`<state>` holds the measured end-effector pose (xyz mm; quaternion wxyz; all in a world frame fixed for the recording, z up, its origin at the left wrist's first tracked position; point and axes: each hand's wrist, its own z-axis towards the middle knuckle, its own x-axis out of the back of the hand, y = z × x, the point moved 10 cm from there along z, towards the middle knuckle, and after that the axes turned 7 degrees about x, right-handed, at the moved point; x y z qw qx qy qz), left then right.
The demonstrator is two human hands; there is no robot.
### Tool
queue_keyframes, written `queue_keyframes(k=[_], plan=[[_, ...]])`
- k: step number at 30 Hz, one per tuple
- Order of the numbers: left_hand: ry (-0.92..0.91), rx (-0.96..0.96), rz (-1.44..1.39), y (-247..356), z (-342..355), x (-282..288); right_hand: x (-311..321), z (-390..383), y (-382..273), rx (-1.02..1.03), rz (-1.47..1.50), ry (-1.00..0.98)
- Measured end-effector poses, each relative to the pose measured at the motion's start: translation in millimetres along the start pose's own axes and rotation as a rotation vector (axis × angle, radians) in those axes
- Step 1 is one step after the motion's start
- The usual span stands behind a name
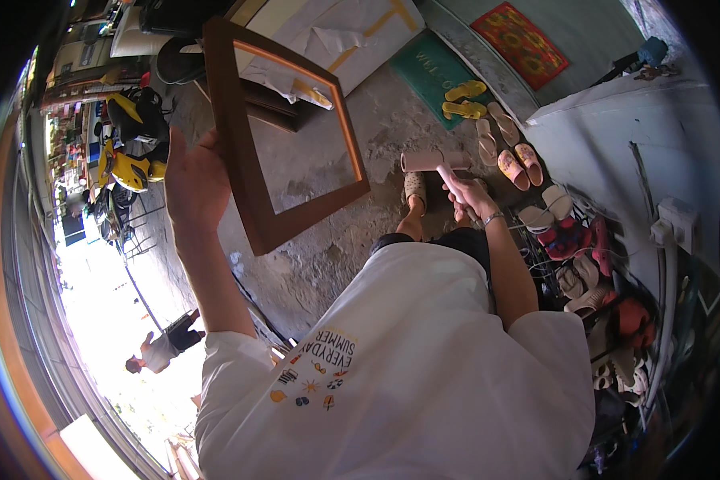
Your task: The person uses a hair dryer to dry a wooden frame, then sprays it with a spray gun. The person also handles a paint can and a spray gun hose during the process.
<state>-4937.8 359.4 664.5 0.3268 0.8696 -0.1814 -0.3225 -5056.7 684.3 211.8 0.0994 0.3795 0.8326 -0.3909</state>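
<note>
Up on the left, my left hand (198, 188) grips the long side of a brown wooden frame (246, 172). The frame is rectangular and tilted in the air, and the floor shows through its opening. Some of the fingers are hidden behind the wood. My right hand (470, 197), in front of my body, is closed around the handle of a pale pink hair dryer (424, 161). The dryer's barrel lies crosswise above my feet, pointing left toward the frame, with a gap between the two.
A green doormat (424, 76), yellow flip-flops (464, 99) and several other shoes line the right side. A rack of footwear (584, 280) stands by the wall. White cords run near my right forearm. A yellow motorbike (128, 164) and a distant person (162, 352) are at left.
</note>
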Motion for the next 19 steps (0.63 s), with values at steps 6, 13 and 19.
queue_keyframes(k=[6,13,19], plan=[[-0.169,0.008,-0.102,10.4,21.5,7.6,-10.1,-47.9,-9.2,0.202,-0.195,0.129],[-0.141,0.007,-0.118,17.0,48.3,30.4,-37.8,-112.8,-61.1,0.59,-0.505,0.336],[-0.426,0.094,-0.265,6.4,67.1,36.5,-64.7,-164.9,-99.5,0.753,-0.464,0.438]])
